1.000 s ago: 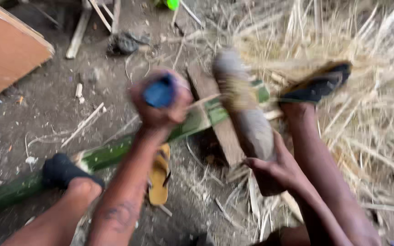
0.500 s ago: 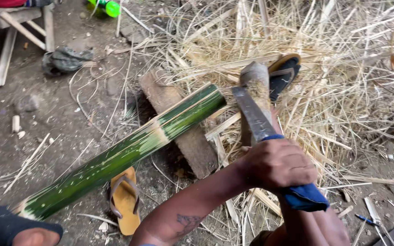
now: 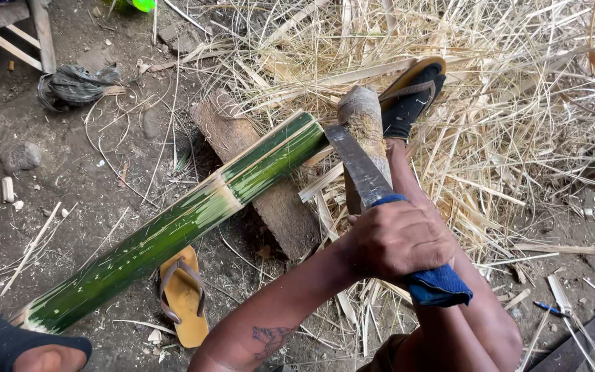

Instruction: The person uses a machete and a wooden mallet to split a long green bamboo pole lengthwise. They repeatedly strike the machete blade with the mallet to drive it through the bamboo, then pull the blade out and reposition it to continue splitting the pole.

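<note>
Left hand: the left hand (image 3: 397, 238) was wrapped tight on the blue cloth-bound handle (image 3: 435, 284) of a machete (image 3: 359, 165), fingers curled together around the grip.
Blade: it ran up and away from the knuckles, its tip lying against the cut end of the green bamboo pole (image 3: 173, 224).
Right hand: out of sight beneath the left forearm, so whether its fingers were apart or together could not be told.
Bamboo: the pole lay slanted, near end low and far to the left of the fingers, far end just beyond the blade tip, resting across a wooden plank (image 3: 263, 186).
Block: a pale wooden block (image 3: 365, 120) stood just past the fingers, touching the blade's far side, probably propped against the leg.
Foot: a foot in a black sock and yellow sandal (image 3: 413, 89) sat beyond the block on the straw (image 3: 518, 103).
Ground: a loose yellow sandal (image 3: 182, 296) lay below the pole.
</note>
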